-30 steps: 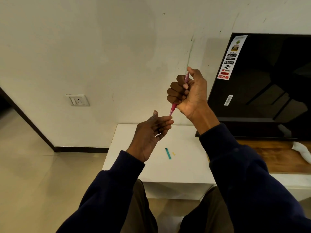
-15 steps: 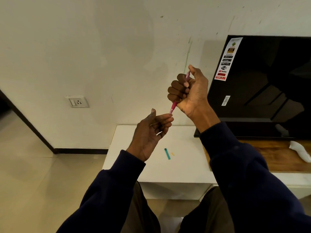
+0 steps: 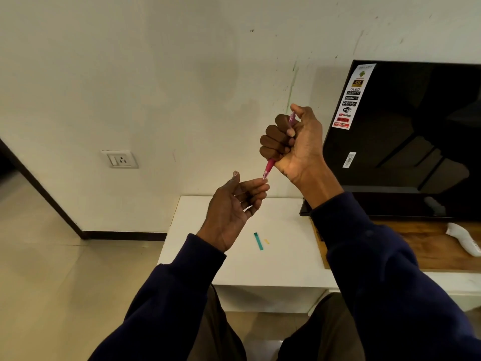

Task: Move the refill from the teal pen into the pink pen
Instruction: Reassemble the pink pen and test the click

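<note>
My right hand (image 3: 294, 144) is a raised fist shut on the pink pen (image 3: 269, 166). The pen's tip points down and left, and its top end sticks out above my fingers. My left hand (image 3: 234, 209) sits just below it, palm up with the fingers half curled and the thumb raised. Its index fingertip touches the pen's tip. A thin pale rod (image 3: 246, 210), seemingly the refill, lies among the curled left fingers and is mostly hidden. A short teal pen piece (image 3: 258, 241) lies on the white table (image 3: 286, 256), with a tiny yellow piece (image 3: 266, 241) beside it.
A black television (image 3: 406, 142) stands to the right on a wooden board (image 3: 426, 246), where a white object (image 3: 463, 241) also lies. The wall behind carries a socket (image 3: 120, 159). Tiled floor stretches to the left, and my knees are under the table's near edge.
My left hand has lifted slightly, so its fingertips now meet the pink pen's tip. My right hand keeps the same grip, a little lower.
</note>
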Motion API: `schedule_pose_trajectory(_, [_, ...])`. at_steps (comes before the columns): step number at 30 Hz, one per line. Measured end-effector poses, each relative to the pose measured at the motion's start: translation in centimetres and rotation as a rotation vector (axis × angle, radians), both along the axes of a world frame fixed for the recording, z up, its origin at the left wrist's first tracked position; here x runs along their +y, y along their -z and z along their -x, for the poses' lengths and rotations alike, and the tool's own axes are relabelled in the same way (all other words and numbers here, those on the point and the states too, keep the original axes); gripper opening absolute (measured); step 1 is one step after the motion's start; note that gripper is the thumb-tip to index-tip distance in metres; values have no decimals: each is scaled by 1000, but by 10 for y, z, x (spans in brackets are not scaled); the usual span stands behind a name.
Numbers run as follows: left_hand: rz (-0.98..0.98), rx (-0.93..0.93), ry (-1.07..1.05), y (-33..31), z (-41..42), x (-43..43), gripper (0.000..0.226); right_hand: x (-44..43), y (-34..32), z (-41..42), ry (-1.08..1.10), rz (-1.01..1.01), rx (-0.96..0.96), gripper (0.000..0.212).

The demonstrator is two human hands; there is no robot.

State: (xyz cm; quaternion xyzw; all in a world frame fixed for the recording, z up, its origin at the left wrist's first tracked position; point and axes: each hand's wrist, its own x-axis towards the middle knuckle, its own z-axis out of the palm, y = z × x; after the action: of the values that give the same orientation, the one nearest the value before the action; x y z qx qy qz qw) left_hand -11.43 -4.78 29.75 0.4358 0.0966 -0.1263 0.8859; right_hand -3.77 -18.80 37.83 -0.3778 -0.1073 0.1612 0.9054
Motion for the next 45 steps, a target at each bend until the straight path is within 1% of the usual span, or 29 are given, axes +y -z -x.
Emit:
schedule_pose_trajectory(13, [22, -11, 9, -4, 4, 1, 53, 1, -5, 4, -22, 12, -5, 60])
schedule_pose_trajectory(17, [35, -13, 6, -5, 5, 2, 52, 1, -5, 4, 28, 12, 4, 59])
schedule_pose_trajectory(22, [36, -21, 8, -6, 6, 2, 53, 1, -6, 5, 12, 1, -5, 61])
schedule_pose_trajectory(28, [39, -19, 8, -6, 8, 2, 55, 2, -8, 5, 44, 3, -4, 58])
schedule_pose_trajectory(31, [41, -12, 12, -6, 8, 2, 53, 2, -6, 5, 25, 0, -11, 61])
schedule_pose_trajectory(37, [71, -7, 13, -6, 7, 3, 51, 4, -4, 4, 44, 0, 7, 58])
schedule_pose_trajectory(42, [84, -7, 4, -5, 6, 3, 51, 5, -3, 3, 11, -4, 4, 62])
schedule_pose_trajectory(45, [72, -22, -12, -3, 5, 4, 44, 7, -1, 2, 7, -14, 13, 61])
